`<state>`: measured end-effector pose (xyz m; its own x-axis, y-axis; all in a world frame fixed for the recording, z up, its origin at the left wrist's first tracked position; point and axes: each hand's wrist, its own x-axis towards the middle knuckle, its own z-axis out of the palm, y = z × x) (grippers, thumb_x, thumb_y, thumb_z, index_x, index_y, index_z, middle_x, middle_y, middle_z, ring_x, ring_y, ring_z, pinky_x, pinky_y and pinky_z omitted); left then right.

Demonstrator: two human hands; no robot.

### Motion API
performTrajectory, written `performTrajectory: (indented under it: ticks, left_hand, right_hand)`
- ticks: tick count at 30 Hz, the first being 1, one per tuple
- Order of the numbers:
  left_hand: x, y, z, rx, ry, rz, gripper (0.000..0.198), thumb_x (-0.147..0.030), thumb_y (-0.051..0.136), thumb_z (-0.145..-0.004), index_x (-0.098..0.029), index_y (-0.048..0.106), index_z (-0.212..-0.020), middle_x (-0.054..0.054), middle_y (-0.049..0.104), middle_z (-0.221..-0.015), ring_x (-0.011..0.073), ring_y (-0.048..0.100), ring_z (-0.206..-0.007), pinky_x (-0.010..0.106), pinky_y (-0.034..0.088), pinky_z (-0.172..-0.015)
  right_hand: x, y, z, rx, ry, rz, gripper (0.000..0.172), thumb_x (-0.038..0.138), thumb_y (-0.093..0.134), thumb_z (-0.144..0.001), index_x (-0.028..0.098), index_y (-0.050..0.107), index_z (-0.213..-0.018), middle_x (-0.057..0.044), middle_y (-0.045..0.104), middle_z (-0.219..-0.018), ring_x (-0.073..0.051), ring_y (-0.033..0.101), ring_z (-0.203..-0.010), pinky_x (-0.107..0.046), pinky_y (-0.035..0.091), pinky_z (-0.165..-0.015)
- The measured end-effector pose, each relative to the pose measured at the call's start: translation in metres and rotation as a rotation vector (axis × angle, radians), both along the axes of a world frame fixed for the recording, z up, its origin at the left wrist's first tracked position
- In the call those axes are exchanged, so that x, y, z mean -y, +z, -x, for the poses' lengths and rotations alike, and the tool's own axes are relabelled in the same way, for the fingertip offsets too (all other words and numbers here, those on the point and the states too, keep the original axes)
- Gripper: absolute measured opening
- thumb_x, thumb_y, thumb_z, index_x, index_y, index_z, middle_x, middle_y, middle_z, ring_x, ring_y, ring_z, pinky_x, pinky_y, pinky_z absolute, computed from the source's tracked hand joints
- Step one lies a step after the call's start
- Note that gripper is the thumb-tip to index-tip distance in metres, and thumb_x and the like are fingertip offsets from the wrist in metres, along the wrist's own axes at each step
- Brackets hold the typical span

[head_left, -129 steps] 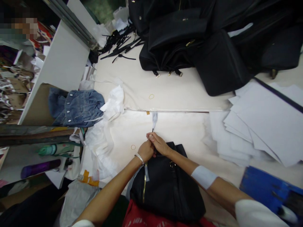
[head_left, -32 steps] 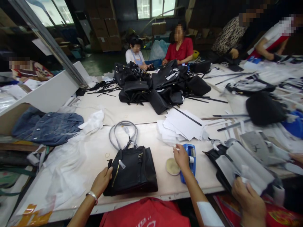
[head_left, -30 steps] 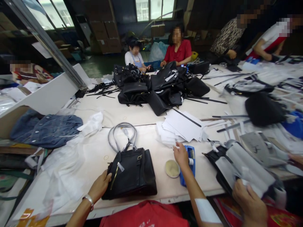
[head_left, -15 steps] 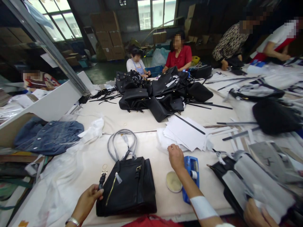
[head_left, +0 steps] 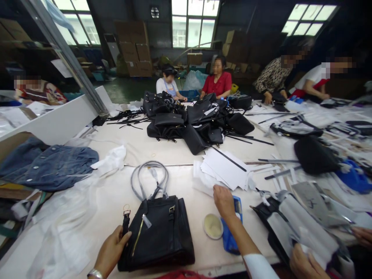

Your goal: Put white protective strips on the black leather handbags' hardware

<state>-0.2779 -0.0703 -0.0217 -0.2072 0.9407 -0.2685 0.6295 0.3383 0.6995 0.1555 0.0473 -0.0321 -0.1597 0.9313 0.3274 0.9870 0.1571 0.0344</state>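
My left hand (head_left: 110, 254) pinches the short strap (head_left: 125, 223) at the nine o'clock edge of the black handbag (head_left: 159, 236), which lies flat before me. My right hand (head_left: 224, 201) rests loosely over the blue tape dispenser (head_left: 231, 232) at three o'clock, hiding most of it; whether those fingers grip anything I cannot tell.

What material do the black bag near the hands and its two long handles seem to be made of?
The black bag looks like leather or imitation leather: a smooth, faintly shiny surface with gold-coloured metal zip and buckles. Its handles look grey, probably because they are wrapped in thin protective film or paper; the material beneath is not visible.
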Motion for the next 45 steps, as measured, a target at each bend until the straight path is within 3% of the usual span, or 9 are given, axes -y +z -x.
performTrajectory:
  ticks: [5,13,16,19,24,28,37,41,45]
  left_hand:
    - [-0.002,-0.006,0.009,0.273,0.006,-0.025,0.027,-0.048,0.052,-0.076,-0.021,0.054,-0.078,-0.003,0.061,-0.064,0.0183,0.059,-0.063,0.028,0.045,-0.063]
    - [0.002,0.012,0.014,0.584,0.036,-0.104,0.042,-0.045,0.056,-0.077,-0.018,0.052,-0.109,-0.003,0.063,-0.067,0.0151,0.059,-0.059,0.027,0.045,-0.064]
    - [0.002,0.022,0.015,0.708,0.042,-0.155,0.043,-0.046,0.051,-0.081,-0.016,0.053,-0.111,-0.001,0.063,-0.067,0.0129,0.057,-0.056,0.025,0.043,-0.061]
    - [0.002,0.025,0.017,0.779,0.020,-0.193,0.042,-0.044,0.049,-0.083,-0.016,0.054,-0.113,0.001,0.065,-0.073,0.0129,0.059,-0.061,0.025,0.045,-0.063]
    - [0.004,0.024,0.027,0.657,-0.032,-0.375,0.034,-0.039,0.054,-0.082,-0.020,0.061,-0.110,0.007,0.063,-0.106,0.0191,0.059,-0.098,0.031,0.045,-0.087]
    - [0.002,0.026,0.039,0.510,-0.010,-0.501,0.028,-0.037,0.054,-0.083,-0.021,0.066,-0.103,0.008,0.055,-0.118,0.0210,0.053,-0.109,0.033,0.041,-0.095]
    - [-0.013,0.035,0.050,0.643,-0.183,-0.475,0.031,-0.043,0.051,-0.083,-0.019,0.072,-0.088,0.008,0.049,-0.133,0.0232,0.045,-0.121,0.033,0.030,-0.106]
    - [-0.018,0.030,0.057,0.700,-0.276,-0.425,0.031,-0.042,0.055,-0.081,-0.019,0.071,-0.096,0.008,0.066,-0.106,0.0215,0.057,-0.100,0.031,0.042,-0.092]
    - [-0.015,0.019,0.056,0.813,-0.118,-0.384,0.037,-0.043,0.052,-0.082,-0.017,0.069,-0.102,0.005,0.069,-0.090,0.0196,0.060,-0.087,0.029,0.045,-0.082]
  right_hand:
    - [0.024,0.018,0.008,0.044,0.268,0.106,0.014,0.009,0.043,-0.082,0.018,0.053,-0.087,-0.005,0.058,-0.082,-0.020,0.049,-0.079,-0.032,0.030,-0.074]
    - [0.064,0.062,0.020,-0.221,0.167,0.035,0.016,0.027,0.039,-0.090,0.018,0.052,-0.095,-0.005,0.063,-0.083,-0.019,0.058,-0.076,-0.029,0.037,-0.067]
    - [0.055,0.084,0.050,-0.442,0.006,-0.108,0.024,0.036,0.040,-0.091,0.019,0.049,-0.105,-0.007,0.065,-0.095,-0.020,0.062,-0.078,-0.029,0.041,-0.066]
    - [0.042,0.095,0.110,-0.572,0.082,-0.104,0.026,0.037,0.038,-0.091,0.019,0.049,-0.106,-0.008,0.064,-0.095,-0.021,0.062,-0.081,-0.029,0.043,-0.068]
    - [0.034,0.084,0.231,-0.679,0.349,0.127,0.022,0.033,0.033,-0.092,0.021,0.050,-0.099,-0.005,0.063,-0.089,-0.019,0.061,-0.077,-0.029,0.043,-0.070]
    - [0.035,0.074,0.287,-0.693,0.491,0.296,0.019,0.029,0.033,-0.091,0.022,0.050,-0.098,-0.004,0.063,-0.085,-0.018,0.060,-0.076,-0.028,0.043,-0.069]
    - [0.025,0.088,0.311,-0.696,0.680,0.519,0.015,0.027,0.044,-0.085,0.022,0.057,-0.089,0.001,0.062,-0.074,-0.015,0.055,-0.066,-0.025,0.041,-0.065]
    - [0.020,0.084,0.326,-0.712,0.725,0.594,0.014,0.028,0.047,-0.083,0.021,0.059,-0.085,0.001,0.062,-0.074,-0.014,0.055,-0.067,-0.025,0.041,-0.068]
    - [0.032,0.066,0.334,-0.993,0.559,0.608,0.023,0.038,0.052,-0.082,0.020,0.058,-0.097,0.000,0.062,-0.074,-0.015,0.055,-0.066,-0.027,0.043,-0.066]
